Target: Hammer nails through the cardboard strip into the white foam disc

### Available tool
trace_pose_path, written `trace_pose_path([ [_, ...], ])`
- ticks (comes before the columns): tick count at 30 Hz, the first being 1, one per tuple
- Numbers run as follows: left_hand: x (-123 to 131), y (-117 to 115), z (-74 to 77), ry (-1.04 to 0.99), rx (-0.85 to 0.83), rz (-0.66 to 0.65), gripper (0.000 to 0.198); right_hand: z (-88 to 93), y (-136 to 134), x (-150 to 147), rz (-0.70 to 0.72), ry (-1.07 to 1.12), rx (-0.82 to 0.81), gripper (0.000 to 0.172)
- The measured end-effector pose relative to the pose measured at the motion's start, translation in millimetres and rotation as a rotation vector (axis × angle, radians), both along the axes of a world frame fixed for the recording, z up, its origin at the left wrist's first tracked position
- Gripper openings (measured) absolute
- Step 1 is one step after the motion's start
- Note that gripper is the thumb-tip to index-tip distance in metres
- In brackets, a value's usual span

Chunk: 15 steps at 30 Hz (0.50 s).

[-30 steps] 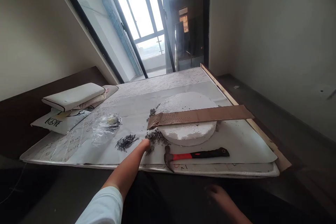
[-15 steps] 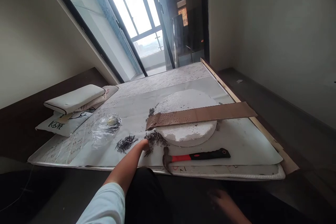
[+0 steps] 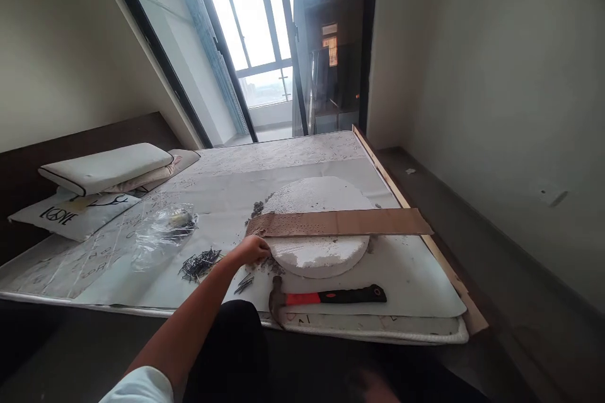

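**Left hand at the nail debris**

My left hand [image 3: 252, 249] is stretched forward, fingers curled down on the dark nail scraps [image 3: 259, 264] beside the foam disc [image 3: 316, 245]; what they pinch I cannot tell. My right hand is out of view. Near me lies the hammer [image 3: 326, 297]; left, a nail pile [image 3: 199, 262]; beyond, the board strip [image 3: 338, 223], a plastic bag [image 3: 163, 230], and pillows [image 3: 106, 167].

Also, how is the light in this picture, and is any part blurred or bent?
Head view: the window is blown out with glare; the room is dim; the left hand by the foam disc is sharp; the walls bend from the wide lens.
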<state>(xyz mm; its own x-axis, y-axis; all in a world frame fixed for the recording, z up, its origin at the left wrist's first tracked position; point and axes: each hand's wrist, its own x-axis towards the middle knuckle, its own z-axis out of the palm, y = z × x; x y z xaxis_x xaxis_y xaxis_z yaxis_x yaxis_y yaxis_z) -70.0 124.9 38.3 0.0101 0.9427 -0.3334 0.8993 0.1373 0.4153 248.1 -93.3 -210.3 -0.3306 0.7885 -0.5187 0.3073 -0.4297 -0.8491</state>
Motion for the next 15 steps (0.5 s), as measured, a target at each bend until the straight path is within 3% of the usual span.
trace_pose_path([
  [3,43,5,12.2,-0.496,0.056,0.046,0.038,27.4,-7,-3,0.085,-0.017,0.042,0.028],
  [6,76,15,11.7,-0.726,0.192,0.153,0.046,66.4,-1,1,0.114,-0.019,0.209,0.026],
  [10,91,29,-1.3,-0.637,0.380,0.274,0.044,114.7,35,14,0.003,-0.260,0.568,0.023],
  [12,89,34,-7.3,-0.557,0.460,0.275,0.041,129.3,60,18,0.029,-0.479,0.723,0.026],
  [15,81,37,-10.9,-0.498,0.532,0.236,0.037,138.6,96,12,0.178,-0.814,0.800,0.040],
])
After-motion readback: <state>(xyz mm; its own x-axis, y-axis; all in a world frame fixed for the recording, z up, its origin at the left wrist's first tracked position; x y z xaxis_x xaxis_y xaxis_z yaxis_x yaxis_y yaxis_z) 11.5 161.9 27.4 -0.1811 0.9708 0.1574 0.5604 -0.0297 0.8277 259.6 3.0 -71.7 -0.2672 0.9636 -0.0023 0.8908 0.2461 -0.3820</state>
